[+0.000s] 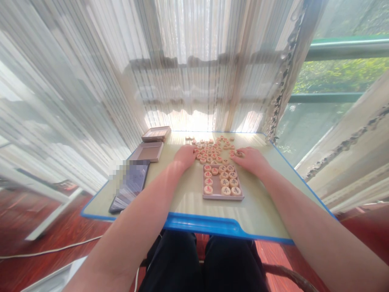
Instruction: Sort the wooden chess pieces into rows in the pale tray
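Note:
Loose round wooden xiangqi pieces (214, 155) with red and dark characters lie in a pile on the pale table. At the pile's left edge, my left hand (184, 156) rests palm down, its fingertips against the outer pieces and mostly hidden. On the right side, my right hand (251, 159) has its thumb and fingers around a xiangqi piece (239, 153) at the pile's edge. Between my forearms lies a shallow box (223, 197) partly filled with pieces: a red-marked column on the left, dark-marked columns on the right, and a gap between them.
Two more shallow boxes (148, 151) lie at the back left. A dark flat tablet-like object (130, 188), partly pixelated, is on the left of the table (188, 198). The table has a blue rim. Sheer curtains (194, 89) hang behind it, with a window at right.

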A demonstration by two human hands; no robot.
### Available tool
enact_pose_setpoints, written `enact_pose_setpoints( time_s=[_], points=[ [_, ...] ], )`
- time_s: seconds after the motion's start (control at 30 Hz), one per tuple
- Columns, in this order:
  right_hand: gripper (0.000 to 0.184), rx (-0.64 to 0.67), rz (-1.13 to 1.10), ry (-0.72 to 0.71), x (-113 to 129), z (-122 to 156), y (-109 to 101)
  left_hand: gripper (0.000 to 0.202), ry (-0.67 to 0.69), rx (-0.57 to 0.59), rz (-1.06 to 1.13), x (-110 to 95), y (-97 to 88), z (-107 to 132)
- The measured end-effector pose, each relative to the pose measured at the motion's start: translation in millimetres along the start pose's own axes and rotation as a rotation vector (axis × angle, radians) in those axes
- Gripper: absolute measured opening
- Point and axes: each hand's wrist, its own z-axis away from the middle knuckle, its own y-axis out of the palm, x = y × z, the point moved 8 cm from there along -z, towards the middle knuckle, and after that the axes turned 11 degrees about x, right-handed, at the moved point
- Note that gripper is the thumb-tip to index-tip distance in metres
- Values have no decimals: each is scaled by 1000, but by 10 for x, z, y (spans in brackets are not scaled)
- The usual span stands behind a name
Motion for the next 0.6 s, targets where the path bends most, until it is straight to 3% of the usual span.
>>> enact_pose_setpoints(
  time_s=[0.2,0.33,0.5,0.6],
  points=[
    [54,67,-88,138,-172,-41,-11,29,-3,24,-4,-14,-7,9],
    [52,115,-3,203,-236,7,-71,30,-32,25,-8,-29,-4,30],
    [44,69,82,-45,29,54,-80,27,-49,38,39,-1,10,26],
    [34,59,66,-118,116,58,-23,28,-66,70,85,34,26,21]
  ],
)
